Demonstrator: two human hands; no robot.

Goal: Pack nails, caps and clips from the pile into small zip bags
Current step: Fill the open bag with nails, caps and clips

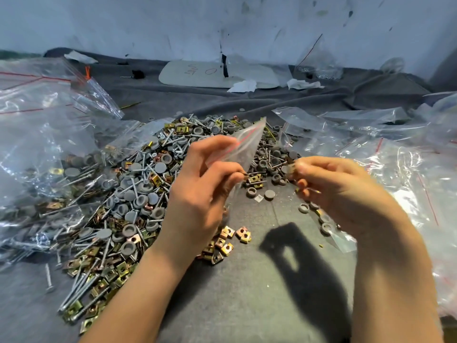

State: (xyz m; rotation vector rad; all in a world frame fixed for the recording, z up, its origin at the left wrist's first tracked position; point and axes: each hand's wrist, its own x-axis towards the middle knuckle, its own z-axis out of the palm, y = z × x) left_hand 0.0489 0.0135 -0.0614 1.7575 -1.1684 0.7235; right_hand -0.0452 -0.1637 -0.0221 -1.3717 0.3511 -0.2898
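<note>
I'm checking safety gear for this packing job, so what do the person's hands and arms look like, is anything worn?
The left hand and right hand are bare: no gloves, and no rings that I can see. The left forearm and right forearm are uncovered down to the bottom edge of the picture, with no sleeve, watch or bracelet in view.

Bright light from above throws 1 hard shadow (296, 268) on the grey cloth (247, 305). The plastic bags (408, 169) glare. The right hand (333, 191) is slightly blurred.

Looks forward and down from the head, wide-angle, close over the pile (148, 184), toward the wall (173, 23) behind it.
</note>
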